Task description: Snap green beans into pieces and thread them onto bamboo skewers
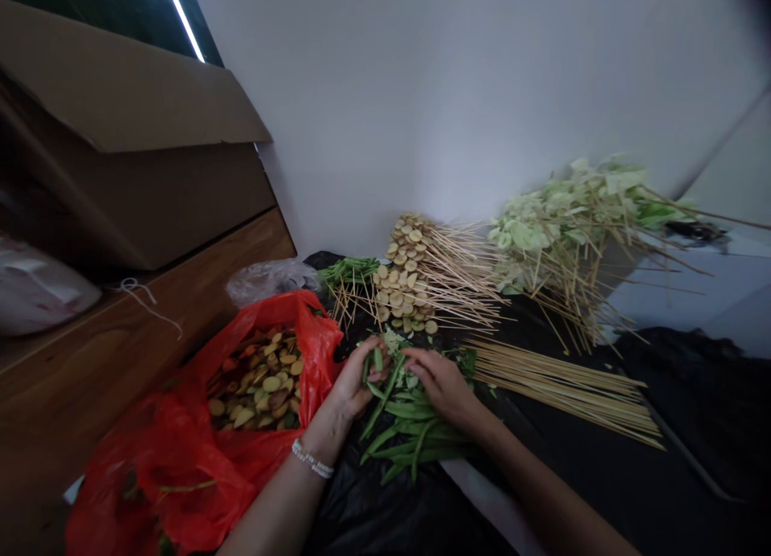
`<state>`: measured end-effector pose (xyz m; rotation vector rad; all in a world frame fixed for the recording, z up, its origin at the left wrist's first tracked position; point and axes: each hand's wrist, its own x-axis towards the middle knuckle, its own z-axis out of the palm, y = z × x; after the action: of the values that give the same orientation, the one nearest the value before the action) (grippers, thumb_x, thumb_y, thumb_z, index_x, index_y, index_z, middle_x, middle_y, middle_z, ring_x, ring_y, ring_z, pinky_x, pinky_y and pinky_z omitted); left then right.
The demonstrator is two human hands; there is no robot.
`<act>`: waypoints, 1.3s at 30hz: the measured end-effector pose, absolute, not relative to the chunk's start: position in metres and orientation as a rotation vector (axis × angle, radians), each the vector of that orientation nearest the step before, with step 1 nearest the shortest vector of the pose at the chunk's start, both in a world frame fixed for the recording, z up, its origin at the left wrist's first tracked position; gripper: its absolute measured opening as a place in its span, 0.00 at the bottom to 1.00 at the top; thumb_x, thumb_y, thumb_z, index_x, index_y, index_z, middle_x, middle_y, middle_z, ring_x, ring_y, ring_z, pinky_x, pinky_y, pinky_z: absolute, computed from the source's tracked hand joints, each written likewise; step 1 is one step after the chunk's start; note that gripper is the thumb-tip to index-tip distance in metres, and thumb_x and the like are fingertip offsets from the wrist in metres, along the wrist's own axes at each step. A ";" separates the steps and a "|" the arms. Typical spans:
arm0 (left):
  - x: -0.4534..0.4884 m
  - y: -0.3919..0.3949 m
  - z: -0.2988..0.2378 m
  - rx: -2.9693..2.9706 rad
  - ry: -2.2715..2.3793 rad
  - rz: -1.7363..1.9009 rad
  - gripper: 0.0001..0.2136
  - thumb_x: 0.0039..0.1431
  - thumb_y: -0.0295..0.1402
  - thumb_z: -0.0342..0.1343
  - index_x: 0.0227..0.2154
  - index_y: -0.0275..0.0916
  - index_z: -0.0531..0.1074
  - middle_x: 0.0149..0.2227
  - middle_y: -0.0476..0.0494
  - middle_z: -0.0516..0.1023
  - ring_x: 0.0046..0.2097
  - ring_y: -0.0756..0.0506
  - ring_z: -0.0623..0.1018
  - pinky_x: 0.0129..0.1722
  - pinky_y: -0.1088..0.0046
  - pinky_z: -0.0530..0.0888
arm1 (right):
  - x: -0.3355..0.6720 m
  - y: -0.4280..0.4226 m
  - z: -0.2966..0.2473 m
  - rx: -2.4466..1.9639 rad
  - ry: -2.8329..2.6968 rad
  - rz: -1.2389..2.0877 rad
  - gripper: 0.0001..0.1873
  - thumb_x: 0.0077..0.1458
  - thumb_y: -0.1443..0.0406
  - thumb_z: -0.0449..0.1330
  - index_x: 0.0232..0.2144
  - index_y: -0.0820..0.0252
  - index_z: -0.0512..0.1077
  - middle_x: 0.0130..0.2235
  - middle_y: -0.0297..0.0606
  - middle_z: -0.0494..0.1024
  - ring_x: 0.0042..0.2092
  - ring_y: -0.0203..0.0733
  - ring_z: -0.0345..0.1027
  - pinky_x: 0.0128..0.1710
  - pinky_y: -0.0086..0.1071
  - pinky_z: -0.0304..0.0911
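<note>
My view is fairly dim and flat, with soft light on the white wall (446, 114), palest near its middle. Left of the wall, a thin strip light (184, 18) glares against the dark, while the cardboard box (132, 154) sits in shade. Below the wall, my right hand (442, 387) casts only a faint shadow, and the black plastic sheet (680, 411) loses its detail. The wide lens bends things near the frame edges, which look slightly soft, I think.
</note>
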<state>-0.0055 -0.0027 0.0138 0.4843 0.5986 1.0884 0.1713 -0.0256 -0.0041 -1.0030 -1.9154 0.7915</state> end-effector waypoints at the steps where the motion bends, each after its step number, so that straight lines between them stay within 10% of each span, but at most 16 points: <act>1: -0.008 -0.001 0.015 0.404 0.545 1.073 0.09 0.53 0.28 0.58 0.23 0.34 0.64 0.20 0.56 0.58 0.18 0.59 0.56 0.13 0.87 0.50 | 0.171 -0.025 -0.006 -0.991 -2.052 0.641 0.17 0.60 0.70 0.49 0.49 0.58 0.70 0.41 0.41 0.78 0.44 0.43 0.69 0.45 0.37 0.64; 7: -0.015 0.002 0.018 0.092 0.428 1.012 0.06 0.57 0.25 0.50 0.25 0.36 0.62 0.22 0.54 0.56 0.19 0.57 0.61 0.13 0.88 0.57 | 0.162 -0.026 -0.011 -1.043 -2.556 0.239 0.26 0.51 0.77 0.54 0.50 0.53 0.70 0.47 0.37 0.76 0.54 0.45 0.59 0.46 0.36 0.57; 16: -0.017 0.002 0.021 -0.105 0.437 0.987 0.05 0.59 0.26 0.49 0.27 0.35 0.63 0.28 0.46 0.69 0.28 0.53 0.74 0.27 0.81 0.75 | 0.167 -0.024 -0.008 -1.246 -2.548 0.011 0.07 0.58 0.71 0.54 0.34 0.57 0.72 0.38 0.38 0.74 0.46 0.45 0.60 0.44 0.38 0.50; 39: -0.021 0.005 0.017 0.021 0.384 1.136 0.10 0.67 0.28 0.45 0.29 0.35 0.64 0.19 0.56 0.58 0.16 0.59 0.60 0.13 0.86 0.57 | 0.197 -0.017 0.008 -1.230 -2.395 0.232 0.08 0.63 0.68 0.51 0.36 0.57 0.70 0.35 0.37 0.76 0.40 0.42 0.66 0.42 0.35 0.54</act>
<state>-0.0211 0.0045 0.0167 0.0209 0.3838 1.1356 0.1968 -0.0169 0.0076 -1.2295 -2.3946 0.2317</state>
